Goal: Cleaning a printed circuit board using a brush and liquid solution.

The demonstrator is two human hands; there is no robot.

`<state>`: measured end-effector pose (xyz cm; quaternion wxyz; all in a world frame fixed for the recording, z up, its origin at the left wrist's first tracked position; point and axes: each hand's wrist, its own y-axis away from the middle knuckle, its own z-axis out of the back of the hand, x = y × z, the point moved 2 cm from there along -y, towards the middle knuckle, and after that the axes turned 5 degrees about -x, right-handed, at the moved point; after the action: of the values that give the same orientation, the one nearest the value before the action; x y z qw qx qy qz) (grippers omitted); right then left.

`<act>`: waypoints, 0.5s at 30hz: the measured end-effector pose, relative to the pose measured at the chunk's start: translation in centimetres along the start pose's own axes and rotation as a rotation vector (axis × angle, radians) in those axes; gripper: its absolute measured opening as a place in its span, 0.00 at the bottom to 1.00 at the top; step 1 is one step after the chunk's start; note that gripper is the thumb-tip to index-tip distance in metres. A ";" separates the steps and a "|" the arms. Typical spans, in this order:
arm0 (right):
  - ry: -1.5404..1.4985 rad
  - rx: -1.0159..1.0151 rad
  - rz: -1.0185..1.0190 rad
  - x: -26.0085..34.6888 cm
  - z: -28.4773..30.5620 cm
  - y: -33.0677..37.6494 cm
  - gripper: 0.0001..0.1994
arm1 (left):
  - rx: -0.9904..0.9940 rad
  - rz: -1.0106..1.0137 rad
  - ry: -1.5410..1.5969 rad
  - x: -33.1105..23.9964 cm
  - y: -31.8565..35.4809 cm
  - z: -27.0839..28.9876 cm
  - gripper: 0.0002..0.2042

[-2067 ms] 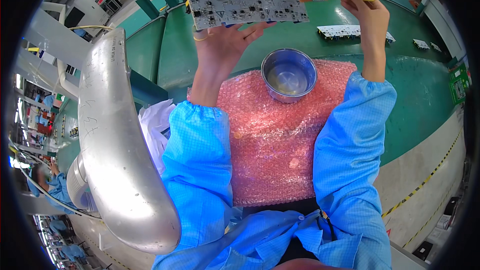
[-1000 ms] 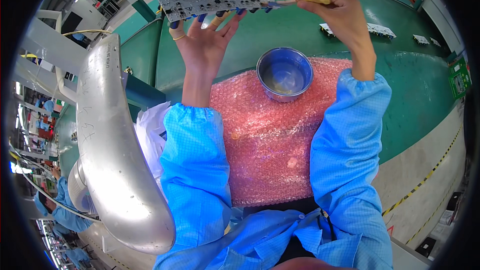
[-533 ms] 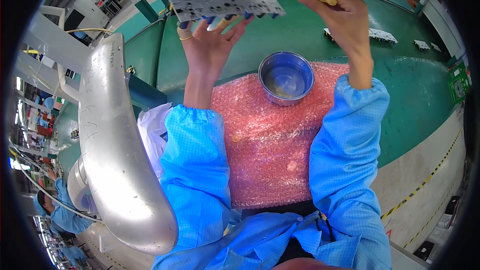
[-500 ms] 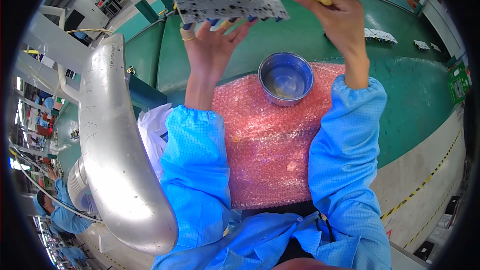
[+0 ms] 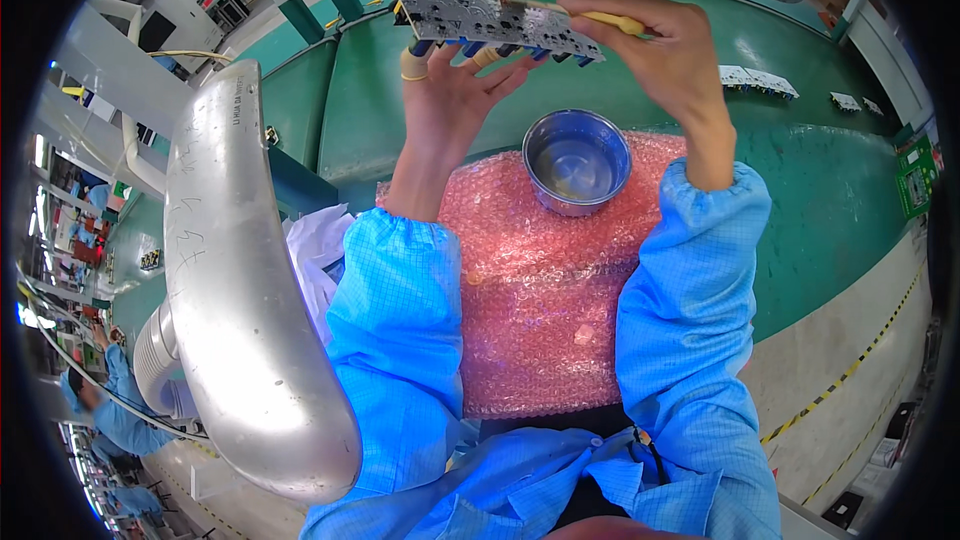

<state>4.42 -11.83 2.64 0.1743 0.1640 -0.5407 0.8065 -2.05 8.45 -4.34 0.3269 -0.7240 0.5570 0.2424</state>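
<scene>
My left hand (image 5: 455,90) holds up a long grey circuit board (image 5: 490,20) from below, its fingers among the blue components on the underside. Pale finger cots cover some of those fingertips. My right hand (image 5: 665,55) is closed around the yellow handle of a brush (image 5: 615,22). The brush's tip lies at the board's upper face, near its far edge; whether it touches I cannot tell. Below both hands, a round metal bowl (image 5: 576,165) with some clear liquid stands on pink bubble wrap (image 5: 540,310).
A big silver extraction hood (image 5: 225,290) stands close on my left, beside white crumpled sheeting (image 5: 315,260). Several populated boards (image 5: 760,80) lie on the green table (image 5: 800,180) at the right. A green board (image 5: 915,175) is at the far right. Another person (image 5: 120,405) sits at lower left.
My left hand and the board have moved right, toward the brush. The brush tip has shifted from above the board's far edge to near its upper face; my right hand has lowered slightly.
</scene>
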 end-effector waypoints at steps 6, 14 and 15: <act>-0.113 -0.133 -0.008 1.5 1.2 -0.3 0.09 | -0.124 -0.029 0.026 -1.1 0.0 0.8 0.34; -0.101 0.054 -0.098 2.1 1.0 0.0 0.09 | -0.031 -0.004 0.012 0.0 -0.1 1.1 0.33; -0.121 0.057 -0.104 2.2 1.1 0.0 0.09 | -0.039 -0.009 0.004 -0.2 0.0 1.6 0.33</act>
<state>2.54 -12.65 4.03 0.1782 0.2450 -0.5177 0.8002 -2.06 9.76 -5.23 0.3128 -0.7332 0.5495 0.2502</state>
